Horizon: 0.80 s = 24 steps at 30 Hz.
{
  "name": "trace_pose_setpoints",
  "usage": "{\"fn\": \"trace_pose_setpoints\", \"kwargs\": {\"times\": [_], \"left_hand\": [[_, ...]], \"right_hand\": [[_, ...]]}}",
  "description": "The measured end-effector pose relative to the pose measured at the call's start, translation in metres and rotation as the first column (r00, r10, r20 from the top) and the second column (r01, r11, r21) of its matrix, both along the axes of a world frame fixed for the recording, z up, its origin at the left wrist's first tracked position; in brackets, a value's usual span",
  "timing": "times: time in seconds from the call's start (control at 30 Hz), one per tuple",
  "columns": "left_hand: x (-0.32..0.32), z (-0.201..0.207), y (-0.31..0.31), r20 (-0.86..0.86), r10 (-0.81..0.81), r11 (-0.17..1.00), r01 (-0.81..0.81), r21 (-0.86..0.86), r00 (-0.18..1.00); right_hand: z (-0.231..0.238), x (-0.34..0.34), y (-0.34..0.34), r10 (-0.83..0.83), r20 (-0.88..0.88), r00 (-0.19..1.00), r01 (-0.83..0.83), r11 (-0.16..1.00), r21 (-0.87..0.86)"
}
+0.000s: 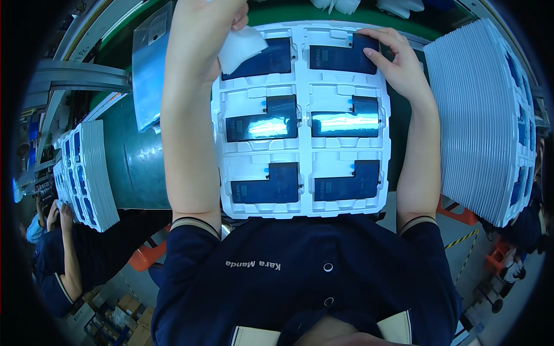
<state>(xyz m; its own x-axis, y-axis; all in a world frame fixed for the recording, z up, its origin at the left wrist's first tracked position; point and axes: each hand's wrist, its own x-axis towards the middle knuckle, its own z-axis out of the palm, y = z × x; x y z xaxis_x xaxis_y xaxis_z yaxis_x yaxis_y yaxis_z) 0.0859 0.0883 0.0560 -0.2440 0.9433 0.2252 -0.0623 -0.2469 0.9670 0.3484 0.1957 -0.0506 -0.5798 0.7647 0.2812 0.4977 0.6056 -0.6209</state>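
A white molded tray point(304, 151) lies in front of me with flat black phone batteries in its several compartments, arranged in two columns. My left hand point(219, 32) reaches over the far left compartment, partly cut off by the upper edge. It is closed on a white wipe point(242, 49), which hangs over the left end of the far left battery point(272, 60). My right hand point(399, 60) grips the far right battery point(334, 59) at its right end, with the thumb on its face and a finger along its far edge. Light glints off both middle batteries point(345, 123).
A tall stack of similar trays point(470, 115) stands close on the right. Another stack point(95, 173) is at the left, near a co-worker's hands point(60, 216). A clear blue plastic bag point(151, 69) lies left of my forearm on the green bench point(138, 167). Crumpled white wipes point(337, 6) sit at the far edge.
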Motion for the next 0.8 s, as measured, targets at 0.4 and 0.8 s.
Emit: {"fn": "trace_pose_setpoints", "kwargs": {"times": [0.4, 0.8], "left_hand": [[0.046, -0.055, 0.015, 0.576, -0.120, 0.981, 0.187, -0.057, 0.809], [0.041, -0.070, 0.017, 0.339, 0.058, 0.998, -0.062, 0.002, 0.939]], "right_hand": [[0.011, -0.022, -0.015, 0.065, -0.625, 0.778, -0.369, 0.852, -0.371], [0.015, -0.047, -0.045, -0.224, -0.721, 0.656, -0.207, 0.865, -0.457]]}}
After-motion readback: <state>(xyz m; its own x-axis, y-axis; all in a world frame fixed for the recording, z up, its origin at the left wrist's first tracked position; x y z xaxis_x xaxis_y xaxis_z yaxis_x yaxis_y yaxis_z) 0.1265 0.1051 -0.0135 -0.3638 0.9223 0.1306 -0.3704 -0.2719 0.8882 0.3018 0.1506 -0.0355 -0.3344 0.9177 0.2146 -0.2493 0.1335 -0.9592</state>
